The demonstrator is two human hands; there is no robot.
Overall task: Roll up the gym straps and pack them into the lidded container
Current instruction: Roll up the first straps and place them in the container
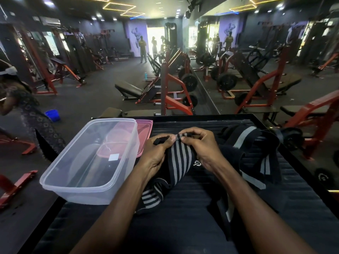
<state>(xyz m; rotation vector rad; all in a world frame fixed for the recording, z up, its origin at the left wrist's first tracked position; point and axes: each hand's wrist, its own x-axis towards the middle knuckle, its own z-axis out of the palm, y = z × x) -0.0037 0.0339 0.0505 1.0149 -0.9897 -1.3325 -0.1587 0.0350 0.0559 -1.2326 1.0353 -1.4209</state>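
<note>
grip: both hands pinch the far end of a black strap with grey stripes; the thumbs meet at its top edge.
left hand: fingers curled round the strap's left side, thumb pressed on the end; a black tab of the strap sticks out above the knuckles.
right hand: fingers curled over the strap's end from the right, thumb beside the left thumb.
strap: it runs from the hands toward the viewer, draped between the forearms, and its near end lies folded on the black ribbed mat.
writing: a small white logo sits on the strap just under the right hand, too small to read; a white square label shows through the container, blank as far as can be seen.
other straps: a loose heap of black and grey straps lies on the mat to the right of the hands, touching the right wrist area.
container: clear plastic, open-topped, on the mat's left edge, just beside the left hand; nothing of the straps is inside it.
lid: pink, lying behind and partly under the container's far right corner.
surroundings: red and black gym machines beyond the mat, a mirror wall to the right, a blue bucket on the floor at left, a person in patterned clothing bending at the left edge, and people standing near the bright doorway far off.
</note>
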